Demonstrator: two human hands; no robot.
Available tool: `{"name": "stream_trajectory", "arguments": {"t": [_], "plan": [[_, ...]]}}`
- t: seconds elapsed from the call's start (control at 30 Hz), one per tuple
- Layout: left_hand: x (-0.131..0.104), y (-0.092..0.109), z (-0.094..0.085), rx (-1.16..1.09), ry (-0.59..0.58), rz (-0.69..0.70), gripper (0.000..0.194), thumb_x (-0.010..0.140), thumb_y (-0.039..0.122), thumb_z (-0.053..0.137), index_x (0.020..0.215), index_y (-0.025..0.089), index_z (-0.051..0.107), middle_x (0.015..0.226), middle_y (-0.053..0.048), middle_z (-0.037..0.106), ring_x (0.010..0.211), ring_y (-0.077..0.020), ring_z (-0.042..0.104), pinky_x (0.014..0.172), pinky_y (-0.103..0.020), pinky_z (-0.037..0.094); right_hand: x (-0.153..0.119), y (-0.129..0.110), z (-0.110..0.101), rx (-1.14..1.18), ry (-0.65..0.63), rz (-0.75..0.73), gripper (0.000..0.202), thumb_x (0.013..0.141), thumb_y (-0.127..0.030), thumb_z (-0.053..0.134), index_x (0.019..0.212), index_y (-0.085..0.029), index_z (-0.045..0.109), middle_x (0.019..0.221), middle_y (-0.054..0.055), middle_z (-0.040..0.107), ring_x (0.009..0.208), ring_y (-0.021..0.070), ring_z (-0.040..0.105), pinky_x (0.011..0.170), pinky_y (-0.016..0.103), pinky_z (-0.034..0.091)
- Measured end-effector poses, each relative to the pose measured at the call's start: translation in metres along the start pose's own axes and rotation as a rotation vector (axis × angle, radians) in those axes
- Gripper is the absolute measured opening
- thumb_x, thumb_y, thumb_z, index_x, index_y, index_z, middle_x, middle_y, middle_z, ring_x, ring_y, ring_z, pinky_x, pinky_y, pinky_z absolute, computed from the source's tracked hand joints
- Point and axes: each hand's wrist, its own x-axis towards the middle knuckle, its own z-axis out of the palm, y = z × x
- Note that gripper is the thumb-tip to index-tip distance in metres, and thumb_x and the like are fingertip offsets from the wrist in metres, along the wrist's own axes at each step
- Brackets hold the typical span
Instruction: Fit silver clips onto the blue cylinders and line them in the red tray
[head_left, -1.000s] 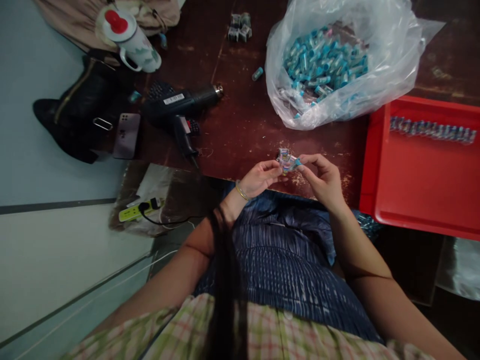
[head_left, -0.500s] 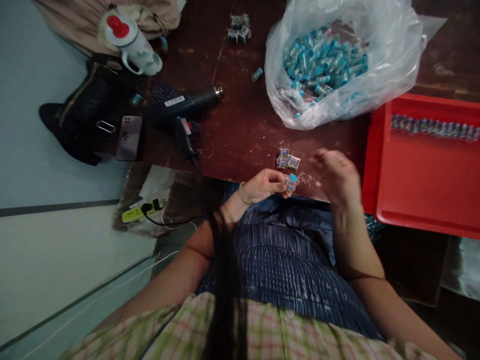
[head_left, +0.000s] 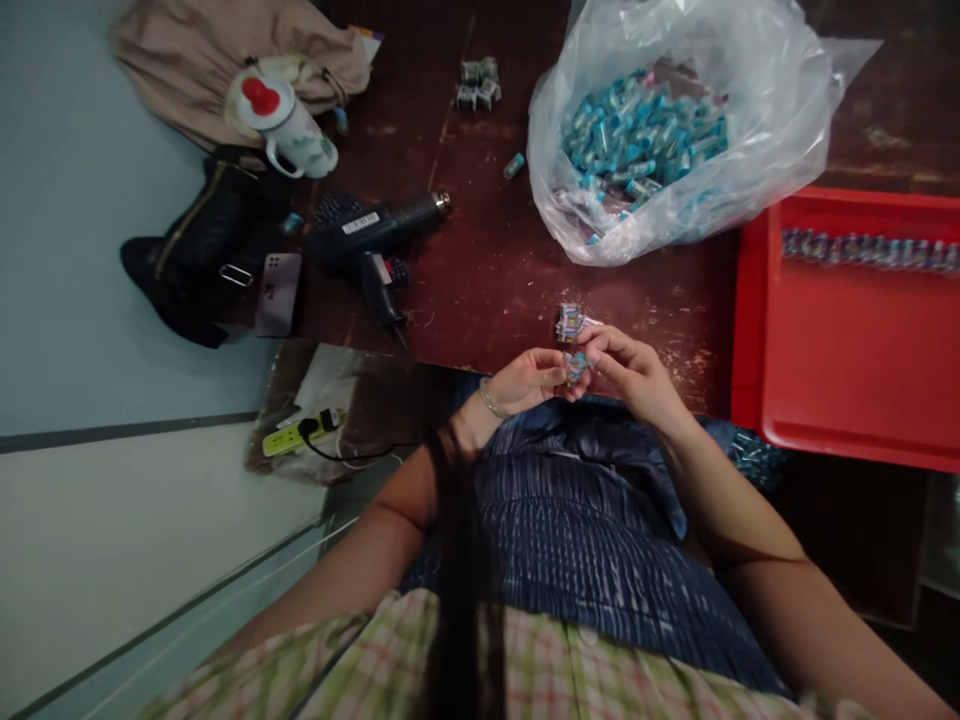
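Observation:
Just over the table's front edge, my left hand (head_left: 529, 380) is closed round a small blue-capped vial (head_left: 574, 366) with a printed wrap about it. My right hand (head_left: 634, 370) has come up to the same vial from the right, thumb and forefinger pinched at its capped side. The fingers partly cover the vial, so how the wrap sits cannot be made out. Right behind the fingers lies a small stack of printed labels (head_left: 570, 322), its right part hidden by my right hand.
A plastic bag (head_left: 551, 200) full of blue-capped vials stands behind. At right, a red tray (head_left: 862, 370) holds a row of wrapped vials (head_left: 870, 250). A heat gun (head_left: 375, 235), phone (head_left: 278, 295), mug (head_left: 304, 150) and black bag (head_left: 202, 240) occupy the left; a loose vial (head_left: 514, 166) lies mid-table.
My right hand has moved left from above the table to the vial and closed on it. The left hand stays nearly in place. The whole view has shifted slightly.

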Motion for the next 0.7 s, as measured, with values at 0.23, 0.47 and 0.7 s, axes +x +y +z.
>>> {"name": "stream_trajectory", "arguments": {"t": [0.23, 0.47, 0.7], "plan": [[-0.015, -0.002, -0.016, -0.128, 0.082, 0.014, 0.059, 0.052, 0.054, 0.11, 0.081, 0.012, 0.081, 0.089, -0.009, 0.078, 0.072, -0.0135, 0.069, 0.065, -0.023, 0.051, 0.024, -0.026, -0.081, 0.53, 0.453, -0.16, 0.026, 0.075, -0.034, 0.096, 0.084, -0.024, 0.074, 0.118, 0.001, 0.079, 0.094, 0.0132, 0.074, 0.079, 0.025, 0.064], [-0.013, -0.013, -0.027, -0.147, 0.095, 0.019, 0.059, 0.062, 0.051, 0.107, 0.098, 0.011, 0.084, 0.09, -0.011, 0.078, 0.073, -0.015, 0.066, 0.071, -0.027, 0.048, -0.001, 0.016, 0.0, 0.37, -0.108, 0.365, 0.028, 0.079, -0.061, 0.088, 0.093, -0.037, 0.083, 0.08, -0.004, 0.072, 0.05, 0.0071, 0.05, 0.041, 0.018, 0.036], [-0.019, -0.004, -0.045, -0.046, 0.039, -0.14, 0.059, 0.053, 0.052, 0.11, 0.081, 0.009, 0.08, 0.075, -0.01, 0.076, 0.062, -0.0129, 0.064, 0.064, -0.026, 0.046, 0.008, 0.051, 0.014, 0.009, -0.295, 0.124, 0.021, 0.076, -0.067, 0.085, 0.094, -0.055, 0.085, 0.078, -0.008, 0.077, 0.069, 0.0233, 0.071, 0.066, 0.039, 0.054]]}}
